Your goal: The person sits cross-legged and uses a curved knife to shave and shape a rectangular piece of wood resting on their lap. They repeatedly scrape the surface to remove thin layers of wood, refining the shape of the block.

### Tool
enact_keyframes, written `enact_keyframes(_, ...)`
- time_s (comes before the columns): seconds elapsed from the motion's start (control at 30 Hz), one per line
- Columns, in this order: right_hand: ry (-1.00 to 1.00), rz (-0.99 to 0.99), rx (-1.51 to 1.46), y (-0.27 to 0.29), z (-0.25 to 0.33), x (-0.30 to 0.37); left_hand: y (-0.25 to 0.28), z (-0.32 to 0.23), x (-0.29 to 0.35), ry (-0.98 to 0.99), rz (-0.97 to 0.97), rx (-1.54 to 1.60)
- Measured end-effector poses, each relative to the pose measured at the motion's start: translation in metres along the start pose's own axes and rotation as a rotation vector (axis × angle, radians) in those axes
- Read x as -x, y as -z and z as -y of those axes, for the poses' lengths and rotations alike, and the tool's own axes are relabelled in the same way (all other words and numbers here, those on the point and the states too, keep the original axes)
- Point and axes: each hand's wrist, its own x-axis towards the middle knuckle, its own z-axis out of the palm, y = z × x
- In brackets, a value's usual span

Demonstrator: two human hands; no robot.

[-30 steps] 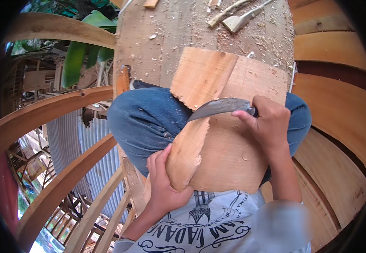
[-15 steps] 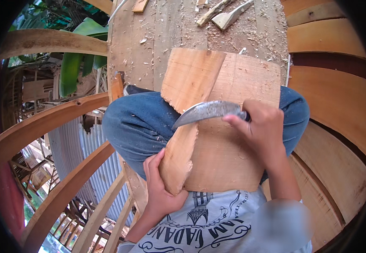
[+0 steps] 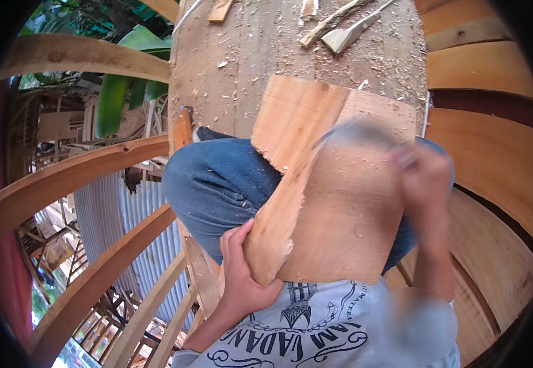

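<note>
My left hand (image 3: 246, 265) is closed round the near, narrow end of a rough-cut wooden piece (image 3: 300, 122), broad at its far end and notched along both edges. That piece slants away from me and rests partly over a flat wooden board (image 3: 349, 221) lying across my lap. In my right hand (image 3: 423, 178), blurred by motion, is a curved-blade knife (image 3: 364, 132). Its blade is smeared and hangs over the board, the tip near the right edge of the wooden piece. The knife's handle is mostly hidden by the fingers.
Beyond my knees stretches a plank floor (image 3: 217, 80) strewn with shavings. A paddle-shaped wooden piece (image 3: 343, 38) and a rough stick (image 3: 328, 26) lie at the far end. Wooden rails (image 3: 95, 159) run along the left, curved slats (image 3: 487, 147) along the right.
My right hand has drawn the knife up and to the right, off the wooden piece's narrow part. The left hand keeps its grip. The whole view has shifted slightly.
</note>
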Motion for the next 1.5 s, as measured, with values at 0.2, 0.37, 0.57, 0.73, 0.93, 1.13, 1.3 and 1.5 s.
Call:
enact_keyframes(0.2,0.209,0.201,0.054,-0.028,0.021,0.002,-0.002,0.000,0.002,-0.013,-0.024,-0.040)
enact_keyframes(0.37,-0.365,-0.091,-0.009,-0.020,-0.076,-0.058,-0.004,0.003,0.002,-0.064,0.016,-0.092)
enact_keyframes(0.57,-0.192,-0.030,-0.021,0.006,-0.033,-0.018,-0.006,0.010,-0.003,-0.022,-0.026,-0.073)
enact_keyframes(0.73,0.134,0.261,0.064,-0.017,0.027,0.011,-0.001,0.005,0.004,0.000,-0.007,-0.028)
enact_keyframes(0.93,-0.333,0.018,0.092,-0.032,-0.046,-0.060,-0.007,0.015,0.001,-0.058,-0.043,-0.063)
enact_keyframes(1.13,-0.112,0.035,0.107,-0.010,-0.020,-0.016,-0.011,0.017,-0.008,-0.033,-0.057,-0.077)
enact_keyframes(1.3,0.160,0.309,0.176,-0.024,0.026,0.011,-0.009,0.011,-0.001,0.001,-0.044,-0.159)
enact_keyframes(1.5,-0.376,-0.113,0.100,-0.013,-0.085,-0.054,-0.010,0.023,-0.006,-0.041,-0.055,-0.109)
